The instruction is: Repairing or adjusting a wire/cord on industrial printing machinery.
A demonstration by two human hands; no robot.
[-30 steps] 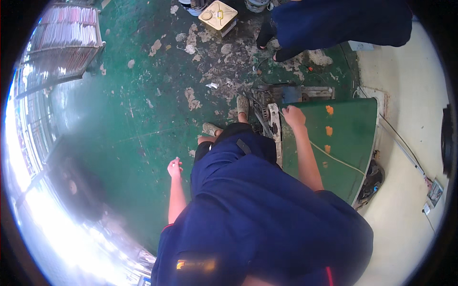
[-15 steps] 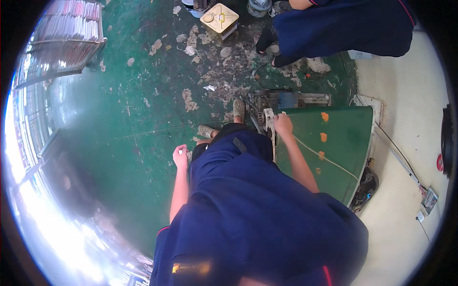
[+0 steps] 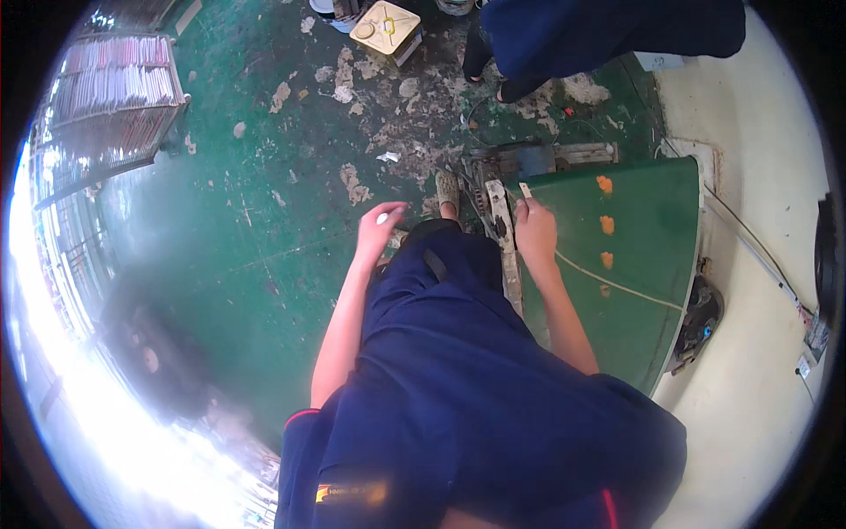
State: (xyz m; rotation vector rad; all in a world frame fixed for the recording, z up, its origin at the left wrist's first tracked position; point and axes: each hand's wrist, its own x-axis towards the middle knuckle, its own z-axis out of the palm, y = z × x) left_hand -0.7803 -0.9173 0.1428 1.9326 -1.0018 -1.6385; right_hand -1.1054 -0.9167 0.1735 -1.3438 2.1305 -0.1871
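My left hand is in the air left of the belt, in front of my body. Its fingers are curled round a small white thing too small to name. Over the near-left edge of a green conveyor belt, my right hand is closed on a short, flat pale strip that sticks out past the fingers. Orange patches lie in a row on the belt. A thin whitish cord or line runs across it, right of my right wrist.
A worn metal frame edges the belt on my side. Beyond stand a cream-topped square can and a person in dark blue clothes. A rack of stacked sheets is far left; a pale wall rises on the right.
My left hand has risen and come rightward, closer to my body's middle. My right hand has shifted slightly right along the belt edge, and the pale strip now shows clearly.
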